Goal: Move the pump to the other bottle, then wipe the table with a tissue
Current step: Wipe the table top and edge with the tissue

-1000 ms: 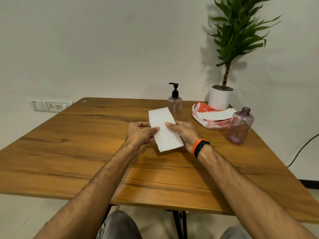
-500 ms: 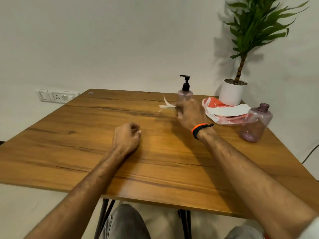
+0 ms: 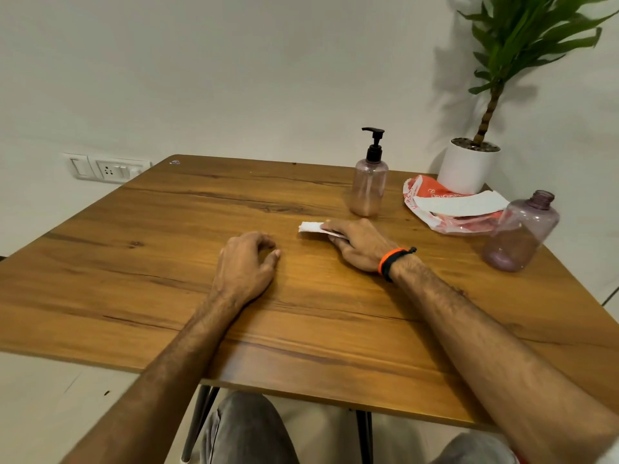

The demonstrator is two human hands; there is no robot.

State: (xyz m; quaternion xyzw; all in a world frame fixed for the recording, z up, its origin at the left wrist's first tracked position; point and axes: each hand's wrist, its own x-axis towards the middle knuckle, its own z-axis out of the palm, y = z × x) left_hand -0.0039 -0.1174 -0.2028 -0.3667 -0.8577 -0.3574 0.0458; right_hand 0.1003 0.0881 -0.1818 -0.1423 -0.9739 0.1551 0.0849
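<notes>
The folded tissue [image 3: 313, 227] is pressed flat on the table [image 3: 134, 262] under the right hand [image 3: 360, 244], long axis leftward; the left hand [image 3: 246, 266] rests loosely curled, holding nothing.

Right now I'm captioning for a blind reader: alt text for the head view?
A person's right hand presses a folded tissue onto a wooden table while the left hand rests idle. Behind stand a pump bottle, an open bottle, a tissue pack and a potted plant.
</notes>
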